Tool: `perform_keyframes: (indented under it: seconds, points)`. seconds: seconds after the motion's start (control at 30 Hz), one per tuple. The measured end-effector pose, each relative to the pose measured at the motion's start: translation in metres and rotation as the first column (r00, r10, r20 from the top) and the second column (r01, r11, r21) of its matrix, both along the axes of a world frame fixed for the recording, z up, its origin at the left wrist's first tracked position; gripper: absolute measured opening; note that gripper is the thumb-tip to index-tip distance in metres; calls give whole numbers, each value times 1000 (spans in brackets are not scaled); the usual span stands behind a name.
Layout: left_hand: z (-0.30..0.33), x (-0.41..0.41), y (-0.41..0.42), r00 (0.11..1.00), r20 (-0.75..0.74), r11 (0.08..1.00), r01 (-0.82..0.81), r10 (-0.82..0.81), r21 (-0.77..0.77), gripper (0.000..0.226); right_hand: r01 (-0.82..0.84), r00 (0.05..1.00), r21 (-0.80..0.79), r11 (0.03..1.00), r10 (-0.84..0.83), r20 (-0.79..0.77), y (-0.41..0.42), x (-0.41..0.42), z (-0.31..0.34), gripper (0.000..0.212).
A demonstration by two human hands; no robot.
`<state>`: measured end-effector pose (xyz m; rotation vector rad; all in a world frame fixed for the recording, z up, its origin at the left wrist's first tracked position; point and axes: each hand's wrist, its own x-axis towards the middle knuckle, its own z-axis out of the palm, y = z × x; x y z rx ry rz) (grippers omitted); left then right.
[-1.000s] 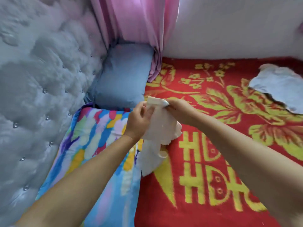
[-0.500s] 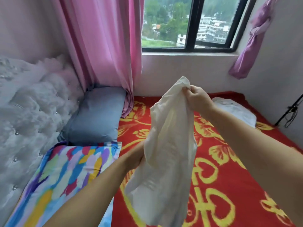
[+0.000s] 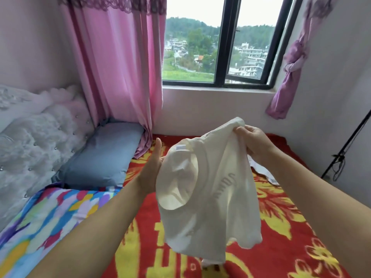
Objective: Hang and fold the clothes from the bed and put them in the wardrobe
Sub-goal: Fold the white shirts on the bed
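Observation:
A cream-white T-shirt (image 3: 212, 189) hangs in the air over the red and yellow blanket (image 3: 281, 227) on the bed. My right hand (image 3: 254, 143) pinches its top edge and holds it up. My left hand (image 3: 152, 167) lies against the shirt's left side by the neck opening. Its thumb points straight up and its fingers are hidden behind the cloth. A second white garment (image 3: 263, 171) lies on the blanket behind my right forearm, mostly covered.
A grey pillow (image 3: 102, 157) and a multicoloured quilt (image 3: 46, 217) lie at the left by the tufted headboard (image 3: 30, 141). A pink curtain (image 3: 120, 67) hangs beside the window (image 3: 218, 47). A black stand (image 3: 341, 155) leans at the right wall.
My head has lifted from the bed toward the window. My right hand has raised the shirt, which has unfurled. My left hand has let go of its lower grip and moved beside the neck.

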<state>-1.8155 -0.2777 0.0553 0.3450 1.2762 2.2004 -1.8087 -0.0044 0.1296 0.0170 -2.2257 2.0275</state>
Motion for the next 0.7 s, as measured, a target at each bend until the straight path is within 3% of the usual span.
perform_keyframes:
  seconds: [0.07,0.13,0.2,0.27,0.33,0.4,0.43,0.47,0.53,0.6,0.7]
  points:
    - [12,-2,9,991,-136,985,-34,10,-171,46,1,1000,-62,998,-2,0,10,0,5,20]
    - [24,-3,20,934,-356,929,-167,41,-329,28,21,1000,-28,999,-21,11,19,0,8,17]
    - [45,-3,32,863,-494,892,-303,108,-334,22,54,999,147,988,-54,-5,24,1,10,14]
    - [70,-3,44,809,-581,853,-367,94,-372,20,51,996,361,931,-18,-92,24,7,9,37]
    - [90,-5,58,740,-671,767,-406,-43,-497,21,-102,984,546,832,166,-69,12,13,13,61]
    - [99,-5,74,676,-720,702,-436,-158,-564,24,-239,955,682,691,296,34,-8,16,14,54]
    - [102,-5,80,655,-736,680,-464,-168,-568,24,-231,955,718,656,294,38,-18,14,10,34]
    - [103,-7,83,631,-759,647,-514,-159,-563,24,-174,964,734,656,267,-10,-27,13,9,9]
    - [102,-14,80,538,-828,510,-674,-157,-535,22,24,973,748,664,155,-169,-33,7,8,22]
    - [97,-23,66,466,-858,338,-789,-215,-513,17,194,960,743,640,33,-279,-30,0,13,21]
    - [84,-34,38,504,-837,169,-825,-214,-540,15,349,927,769,535,-75,-369,-14,-12,23,14]
